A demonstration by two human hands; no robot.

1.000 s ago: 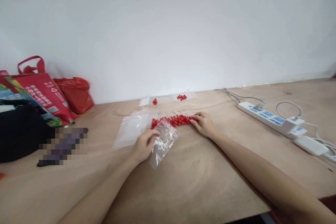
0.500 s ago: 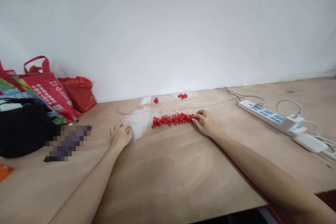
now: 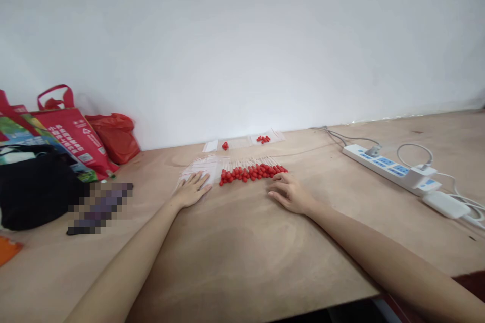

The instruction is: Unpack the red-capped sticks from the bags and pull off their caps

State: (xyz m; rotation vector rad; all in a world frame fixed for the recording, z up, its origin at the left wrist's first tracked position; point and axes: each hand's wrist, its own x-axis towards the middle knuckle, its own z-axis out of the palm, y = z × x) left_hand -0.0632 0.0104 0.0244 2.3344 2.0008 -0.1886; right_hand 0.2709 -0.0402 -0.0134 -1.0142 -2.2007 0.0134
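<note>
My left hand lies spread on a stack of clear zip bags, fingers pointing away from me. Right of the bags is a row of pale sticks with red tips, laid side by side with the red ends towards me. Just in front of the row's right end rests my right hand, its fingers loosely bent and apart, with nothing visible in them. Behind the row lie flat clear bags with small red pieces and another red cluster on them.
A white power strip with plugs and cables sits on the right. To the left stand a red shopping bag, a red plastic bag and a black bag. A white wall bounds the wooden table.
My left hand has moved right and spread out over the zip bags. My right hand has drawn back towards me, off the right end of the stick row.
</note>
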